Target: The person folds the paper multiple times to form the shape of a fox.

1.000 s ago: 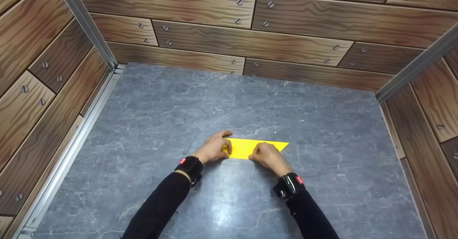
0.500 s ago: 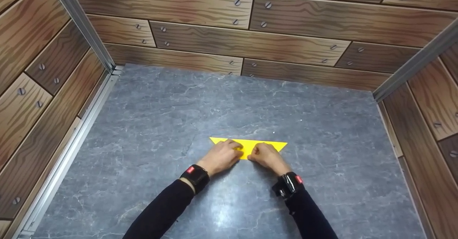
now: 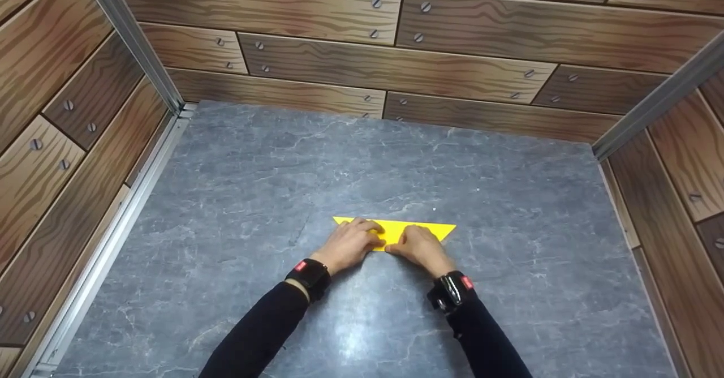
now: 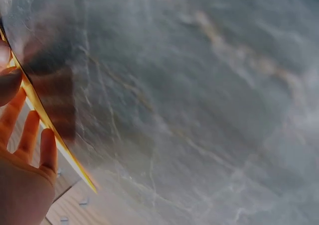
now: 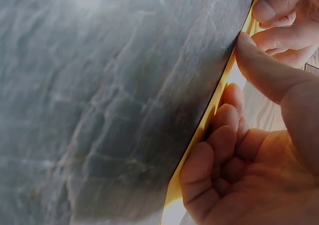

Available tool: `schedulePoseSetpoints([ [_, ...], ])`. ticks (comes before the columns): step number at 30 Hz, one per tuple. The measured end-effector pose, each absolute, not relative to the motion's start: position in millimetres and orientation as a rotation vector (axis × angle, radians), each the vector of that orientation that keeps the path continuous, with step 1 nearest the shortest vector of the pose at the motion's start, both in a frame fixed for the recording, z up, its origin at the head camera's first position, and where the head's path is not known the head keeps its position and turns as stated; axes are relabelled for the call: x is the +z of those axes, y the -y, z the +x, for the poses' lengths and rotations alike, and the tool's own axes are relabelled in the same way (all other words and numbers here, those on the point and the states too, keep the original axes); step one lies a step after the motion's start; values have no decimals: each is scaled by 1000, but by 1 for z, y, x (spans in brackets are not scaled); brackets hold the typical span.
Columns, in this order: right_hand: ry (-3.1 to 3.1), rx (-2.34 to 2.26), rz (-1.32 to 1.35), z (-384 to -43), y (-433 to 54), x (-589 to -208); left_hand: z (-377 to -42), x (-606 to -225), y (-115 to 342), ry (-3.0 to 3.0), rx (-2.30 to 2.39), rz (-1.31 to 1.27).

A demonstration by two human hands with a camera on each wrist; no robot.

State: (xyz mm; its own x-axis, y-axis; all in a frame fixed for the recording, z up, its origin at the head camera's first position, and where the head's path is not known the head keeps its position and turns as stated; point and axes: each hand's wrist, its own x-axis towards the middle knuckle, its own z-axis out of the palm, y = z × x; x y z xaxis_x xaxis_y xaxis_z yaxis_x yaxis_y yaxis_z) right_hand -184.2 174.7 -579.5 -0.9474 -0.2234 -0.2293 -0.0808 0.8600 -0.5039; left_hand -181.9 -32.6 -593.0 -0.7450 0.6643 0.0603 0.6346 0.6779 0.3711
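A trapezoid of yellow paper [image 3: 416, 228] lies on the grey marbled surface, its longer edge away from me and both ends slanted. The left hand [image 3: 352, 242] rests over its left half; in the left wrist view several fingers [image 4: 29, 135] reach fairly straight along the sheet. From the right, the right hand [image 3: 421, 247] holds the near edge, with fingers curled against the paper and thumb [image 5: 254, 60] along the edge. The two hands nearly meet at the middle of that edge. Both hands cover much of the sheet.
The grey marbled surface [image 3: 283, 157] extends around the paper. Wood-patterned panels [image 3: 317, 67] stand behind it and on both sides, with metal rails [image 3: 130, 44] at the corners. Each wrist wears a black band [image 3: 310, 276].
The left hand has moved right from the sheet's left end to nearer its middle, uncovering the left corner. The right thumb has shifted slightly left along the near edge.
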Motion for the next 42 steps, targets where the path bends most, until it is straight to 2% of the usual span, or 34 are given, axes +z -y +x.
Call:
schedulePoseSetpoints([
  [9,-2732,-658,-200,-179,-183,-575,-180,-596,35,-2768,571,1111],
  [28,-2666,-646,-11,-175,-243,-568,-179,-595,39,-2749,583,1162],
  [35,-2675,-775,-68,-176,-256,-571,-174,-596,39,-2801,521,1215],
  [42,-2664,-882,110,-177,-265,-568,-164,-596,34,-2857,379,1172],
])
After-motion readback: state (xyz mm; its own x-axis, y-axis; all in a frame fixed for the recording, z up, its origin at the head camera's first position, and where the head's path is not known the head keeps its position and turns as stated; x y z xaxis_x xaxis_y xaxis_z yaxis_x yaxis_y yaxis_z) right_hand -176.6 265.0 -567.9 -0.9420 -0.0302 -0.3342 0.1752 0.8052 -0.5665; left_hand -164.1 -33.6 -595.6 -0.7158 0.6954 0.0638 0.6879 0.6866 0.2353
